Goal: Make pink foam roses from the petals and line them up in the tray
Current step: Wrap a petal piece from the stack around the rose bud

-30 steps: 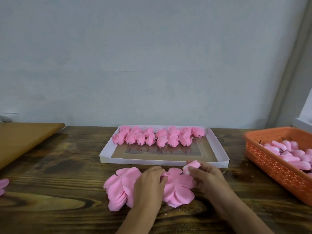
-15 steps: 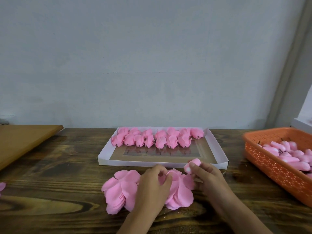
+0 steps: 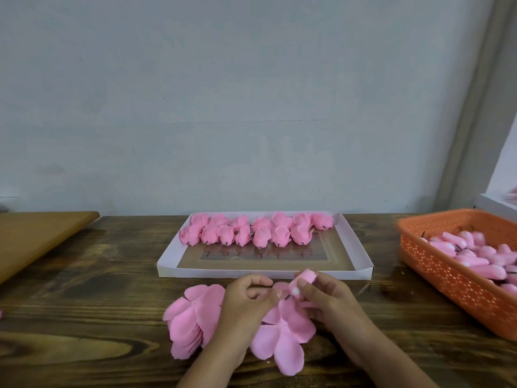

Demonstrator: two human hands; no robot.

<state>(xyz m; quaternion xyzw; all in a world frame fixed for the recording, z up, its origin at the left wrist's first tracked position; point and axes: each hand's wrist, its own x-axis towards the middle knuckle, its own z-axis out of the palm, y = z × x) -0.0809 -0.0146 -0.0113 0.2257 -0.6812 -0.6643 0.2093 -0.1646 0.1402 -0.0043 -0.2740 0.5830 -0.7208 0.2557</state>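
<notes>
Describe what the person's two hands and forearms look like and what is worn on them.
Both the left hand and the right hand are bare: no gloves, rings, watch or bracelets show. The forearms are bare too, with no sleeve in view down to the bottom edge of the frame. The fingernails that show look short and unpainted, though the picture is slightly soft there.

Centre: tray [image 3: 355, 247] on table [image 3: 84, 275], roses [image 3: 257, 229] in its far end.
Front: petal stacks [image 3: 193, 317] and both hands, just before the tray.
Right: basket [image 3: 447, 278] of buds [image 3: 481, 253].
Left: board [image 3: 36, 236].
</notes>
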